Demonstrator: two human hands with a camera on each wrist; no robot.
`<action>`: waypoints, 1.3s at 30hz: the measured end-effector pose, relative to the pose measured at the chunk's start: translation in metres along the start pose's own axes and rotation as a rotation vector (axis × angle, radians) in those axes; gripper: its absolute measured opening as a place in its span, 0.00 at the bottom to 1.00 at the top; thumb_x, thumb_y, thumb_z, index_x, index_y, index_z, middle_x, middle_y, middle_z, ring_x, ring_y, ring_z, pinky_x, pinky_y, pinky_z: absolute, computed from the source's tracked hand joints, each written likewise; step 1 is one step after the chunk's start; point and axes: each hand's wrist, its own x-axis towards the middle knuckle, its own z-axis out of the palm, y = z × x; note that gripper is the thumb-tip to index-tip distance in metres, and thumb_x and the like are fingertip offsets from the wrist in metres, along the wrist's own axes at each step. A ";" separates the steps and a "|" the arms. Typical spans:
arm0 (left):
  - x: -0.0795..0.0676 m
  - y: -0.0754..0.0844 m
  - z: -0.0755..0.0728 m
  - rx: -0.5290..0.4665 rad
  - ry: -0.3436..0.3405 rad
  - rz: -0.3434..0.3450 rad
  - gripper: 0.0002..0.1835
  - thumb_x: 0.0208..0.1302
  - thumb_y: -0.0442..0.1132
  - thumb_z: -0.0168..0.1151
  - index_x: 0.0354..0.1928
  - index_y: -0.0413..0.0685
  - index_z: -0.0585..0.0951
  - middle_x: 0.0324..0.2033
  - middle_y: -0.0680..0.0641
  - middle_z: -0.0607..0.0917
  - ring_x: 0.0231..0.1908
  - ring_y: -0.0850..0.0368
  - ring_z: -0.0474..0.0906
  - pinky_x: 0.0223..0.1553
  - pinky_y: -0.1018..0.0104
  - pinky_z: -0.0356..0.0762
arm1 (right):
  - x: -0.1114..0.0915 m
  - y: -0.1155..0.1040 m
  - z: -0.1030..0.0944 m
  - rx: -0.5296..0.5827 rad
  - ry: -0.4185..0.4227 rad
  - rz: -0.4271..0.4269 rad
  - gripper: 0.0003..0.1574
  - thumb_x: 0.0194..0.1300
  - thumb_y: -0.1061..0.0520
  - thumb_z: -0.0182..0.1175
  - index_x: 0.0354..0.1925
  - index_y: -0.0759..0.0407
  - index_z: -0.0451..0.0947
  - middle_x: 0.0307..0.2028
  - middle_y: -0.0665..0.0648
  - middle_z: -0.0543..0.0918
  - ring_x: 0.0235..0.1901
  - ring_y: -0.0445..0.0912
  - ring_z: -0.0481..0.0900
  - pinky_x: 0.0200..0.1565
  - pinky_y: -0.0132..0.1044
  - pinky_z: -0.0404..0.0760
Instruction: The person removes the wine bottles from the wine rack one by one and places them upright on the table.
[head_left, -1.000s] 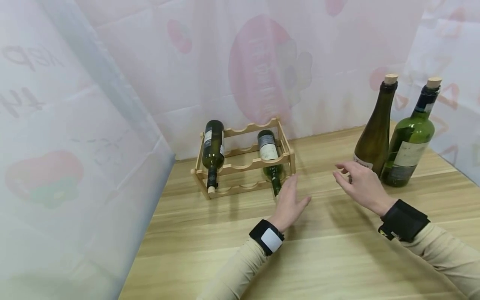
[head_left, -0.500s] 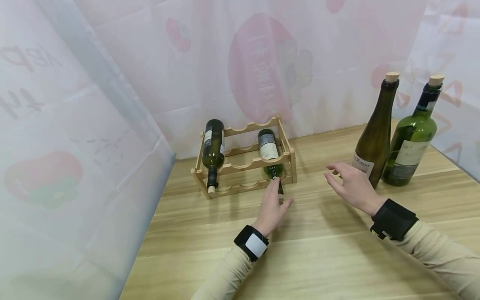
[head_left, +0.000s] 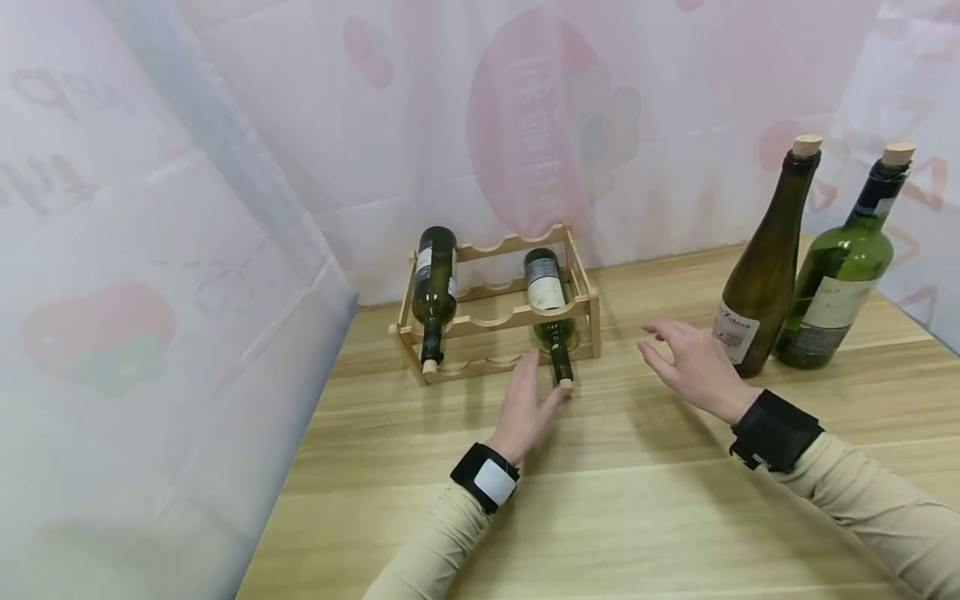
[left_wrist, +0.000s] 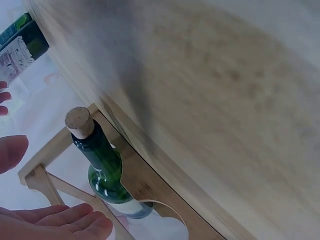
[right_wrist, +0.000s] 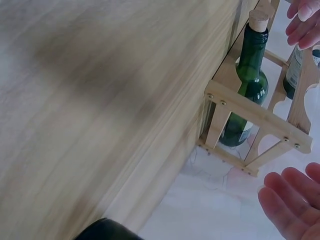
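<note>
My left hand is in front of the wooden wine rack, fingers straight and thumb spread, with nothing gripped. Its thumb tip overlaps the cork of the green wine bottle lying in the rack's lower tier at the right. In the left wrist view that bottle's cork stands apart from the thumb and fingers. My right hand hovers over the table with relaxed, slightly bent fingers and holds nothing. Close to its right stands a brown corked wine bottle.
Another dark wine bottle lies on the rack's upper tier at the left, its neck toward me. A green corked wine bottle stands at the far right. Printed curtains enclose the wooden table at the back and sides.
My left hand has moved left across the front of the lower bottle's neck, which shows fully now. The right hand has drifted slightly left. The bottles stay in place; the head view has shifted slightly.
</note>
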 end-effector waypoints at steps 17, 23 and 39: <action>-0.005 -0.023 -0.026 -0.087 0.051 -0.138 0.38 0.67 0.41 0.59 0.72 0.36 0.55 0.71 0.33 0.59 0.72 0.39 0.54 0.73 0.47 0.53 | 0.014 -0.009 0.008 0.021 -0.085 0.023 0.19 0.65 0.58 0.60 0.51 0.67 0.78 0.47 0.68 0.84 0.42 0.59 0.83 0.37 0.52 0.81; -0.004 -0.029 -0.037 -0.112 0.104 -0.205 0.37 0.66 0.42 0.60 0.72 0.37 0.57 0.71 0.34 0.60 0.71 0.39 0.56 0.72 0.47 0.55 | 0.012 -0.008 0.009 0.029 -0.079 0.020 0.19 0.65 0.58 0.60 0.50 0.69 0.77 0.46 0.69 0.83 0.41 0.59 0.83 0.36 0.53 0.81; -0.013 -0.051 -0.052 -0.155 0.168 -0.299 0.36 0.66 0.41 0.61 0.71 0.37 0.59 0.70 0.35 0.63 0.70 0.41 0.59 0.72 0.48 0.56 | 0.011 -0.006 0.012 0.028 -0.061 -0.009 0.18 0.63 0.60 0.61 0.49 0.69 0.77 0.44 0.69 0.84 0.39 0.59 0.83 0.36 0.54 0.80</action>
